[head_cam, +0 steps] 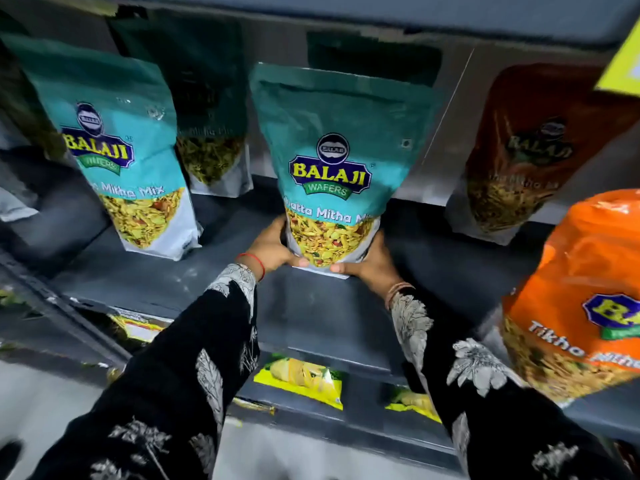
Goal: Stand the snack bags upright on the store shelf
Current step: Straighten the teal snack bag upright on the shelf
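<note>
Two hands bracket the foot of one teal snack bag (pixel 329 168) in the head view, the only view given. The left hand (pixel 273 251) is wrapped on the bag's lower left corner and the right hand (pixel 370 261) on its lower right, thumbs pressed on the front near the bottom seam — both clamped on the bag, not merely resting. The bag stands near the middle of the dark shelf (pixel 311 306), its base touching the deck and its top leaning slightly back toward the rear wall.

To finish the step well, I would judge the gusset needs spreading flat before letting go — press the base down and pull the lower corners slightly apart so the contents settle low. Then square the label forward to match the other teal bag (pixel 128 150) standing to the left, and keep it well apart from the orange bag (pixel 585 299) at the right edge. Release one hand first and watch for a tip; a soft pouch like this could slump forward if the bottom seam stays folded under.
</note>
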